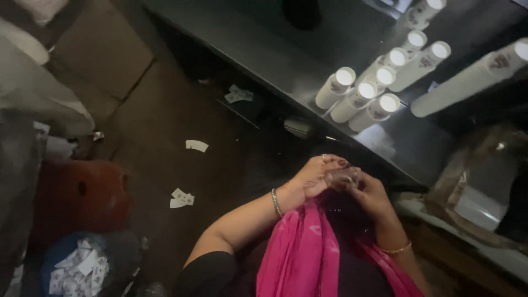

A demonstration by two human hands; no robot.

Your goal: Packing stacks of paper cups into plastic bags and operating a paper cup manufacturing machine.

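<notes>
Both hands meet just above the pink scarf, the left hand and the right hand pressed close with fingertips pinching a small, pale, nearly clear piece between them; it is too blurred to say what it is, perhaps a bit of film or a sticker. The step in hand looks like a fine peeling or picking job done with the nails, and my guess is that it calls for a steady pinch from one hand while the other works an edge loose. The piece sits right at the fingertips, touching both hands. Up and to the right of the hands, well apart, white cylindrical containers lie in a cluster on the dark counter (their round ends facing the camera). Down to the left of the hands, white paper scraps lie scattered on the floor, and more fill a blue bin beside a red tub
</notes>
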